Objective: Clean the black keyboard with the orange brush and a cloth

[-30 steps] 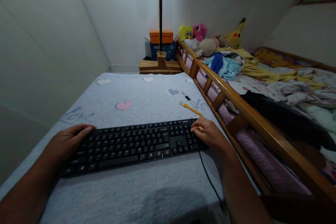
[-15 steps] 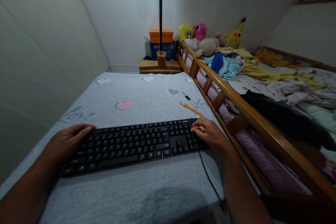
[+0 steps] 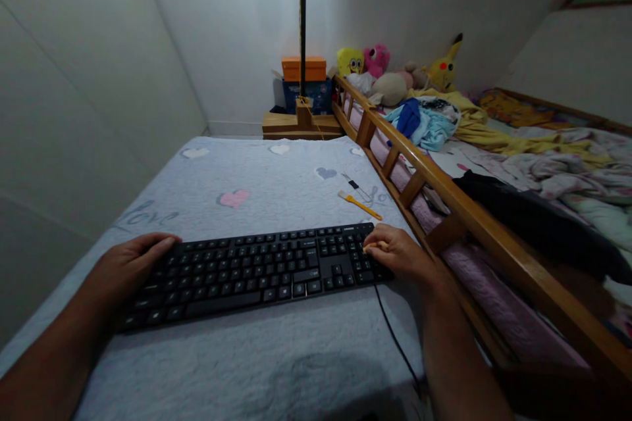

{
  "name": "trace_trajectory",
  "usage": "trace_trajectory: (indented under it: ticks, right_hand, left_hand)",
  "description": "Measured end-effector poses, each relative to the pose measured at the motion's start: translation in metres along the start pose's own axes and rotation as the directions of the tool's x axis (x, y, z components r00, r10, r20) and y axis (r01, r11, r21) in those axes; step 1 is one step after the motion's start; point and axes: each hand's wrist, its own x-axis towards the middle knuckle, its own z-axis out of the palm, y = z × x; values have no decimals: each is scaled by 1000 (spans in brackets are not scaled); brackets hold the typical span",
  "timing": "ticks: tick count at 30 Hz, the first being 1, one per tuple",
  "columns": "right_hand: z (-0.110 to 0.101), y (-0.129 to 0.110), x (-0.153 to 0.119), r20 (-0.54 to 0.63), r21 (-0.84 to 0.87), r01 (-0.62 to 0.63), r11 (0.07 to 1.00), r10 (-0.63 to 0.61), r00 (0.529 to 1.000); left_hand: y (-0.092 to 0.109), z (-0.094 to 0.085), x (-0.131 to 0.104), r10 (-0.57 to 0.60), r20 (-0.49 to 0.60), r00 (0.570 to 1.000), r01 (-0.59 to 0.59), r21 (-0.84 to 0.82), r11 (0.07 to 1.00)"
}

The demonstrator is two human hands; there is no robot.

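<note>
A black keyboard (image 3: 247,273) lies across the quilt with its cable (image 3: 396,339) running from its near right side toward me. Gripping the keyboard's left end is my left hand (image 3: 133,263), its thumb along the upper corner and its other fingers largely hidden. Over the number pad, my right hand (image 3: 395,251) is closed on a small tan piece that looks like cloth (image 3: 376,247); most of it is covered by the fingers. Just beyond that hand lies a yellow-handled brush (image 3: 363,206). Farther off rests a pair of tweezers with a black band (image 3: 353,183).
The pale blue quilt (image 3: 276,174) bears heart prints. A wooden bed rail (image 3: 434,168) runs along the right side, with clothes (image 3: 424,125) and plush toys (image 3: 378,60) behind it. At the far end, a black pole (image 3: 303,26) stands on a wooden base before boxes (image 3: 303,69).
My right hand has shifted slightly toward me over the number pad, with the tan piece in it. The left hand and keyboard stay about where they were.
</note>
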Motion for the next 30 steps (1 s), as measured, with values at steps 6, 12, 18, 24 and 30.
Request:
trace_trajectory:
  ticks: [6, 12, 18, 24, 30]
  right_hand:
    - [4, 1, 3, -91, -13, 24, 1000, -26, 996]
    - [9, 1, 6, -137, -58, 10, 998, -18, 990]
    - [2, -3, 1, -50, -21, 23, 1000, -24, 998]
    - [7, -1, 5, -120, -17, 44, 999, -46, 992]
    - [12, 0, 7, -110, -84, 70, 994, -79, 991]
  left_hand:
    - [-7, 0, 6, 15, 6, 1000, -15, 17, 1000]
    - [-4, 0, 3, 27, 5, 1000, -27, 25, 999]
    - [-8, 0, 3, 34, -1, 999, -34, 1, 999]
    - [-10, 0, 5, 47, -9, 999, -47, 40, 998]
    - [-7, -2, 3, 68, 7, 998, -68, 55, 996]
